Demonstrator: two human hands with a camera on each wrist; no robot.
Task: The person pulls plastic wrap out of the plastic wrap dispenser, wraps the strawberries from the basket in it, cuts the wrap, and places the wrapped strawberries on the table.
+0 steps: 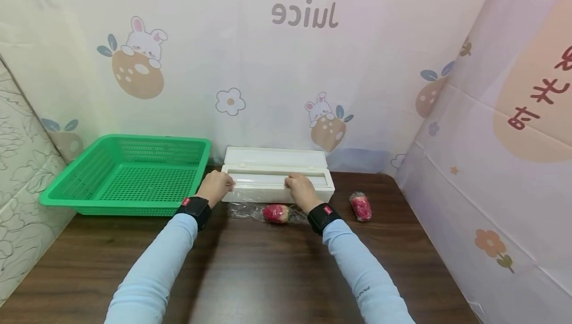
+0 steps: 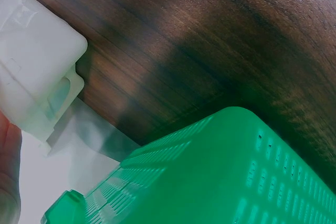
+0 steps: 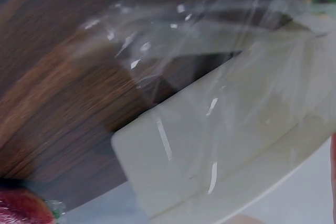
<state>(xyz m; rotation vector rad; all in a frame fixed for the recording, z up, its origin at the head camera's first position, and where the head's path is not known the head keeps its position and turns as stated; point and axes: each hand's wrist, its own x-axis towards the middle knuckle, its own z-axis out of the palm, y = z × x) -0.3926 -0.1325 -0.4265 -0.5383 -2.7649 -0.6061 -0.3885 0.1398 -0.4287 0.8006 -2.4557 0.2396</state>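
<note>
A white cling film dispenser box (image 1: 268, 194) stands against the backdrop with its lid (image 1: 274, 157) raised and a film roll (image 1: 259, 178) inside. At its left end my left hand (image 1: 215, 187), fingers curled, pinches the film edge over the slot. Right of the middle, my right hand (image 1: 303, 192) pinches the same edge. Clear cling film (image 3: 210, 114) drapes down the box front, wrinkled and shiny in the right wrist view. On film in front of the box lies a red piece of produce with a pale end (image 1: 276, 213). The fingertips are partly hidden.
A green perforated plastic basket (image 1: 125, 211) sits at the left, close to my left hand. To the right, a film-wrapped red piece of produce (image 1: 361, 206) lies on the dark wooden table (image 1: 250, 274). Printed cloth backdrops (image 1: 268, 65) bound the back and sides.
</note>
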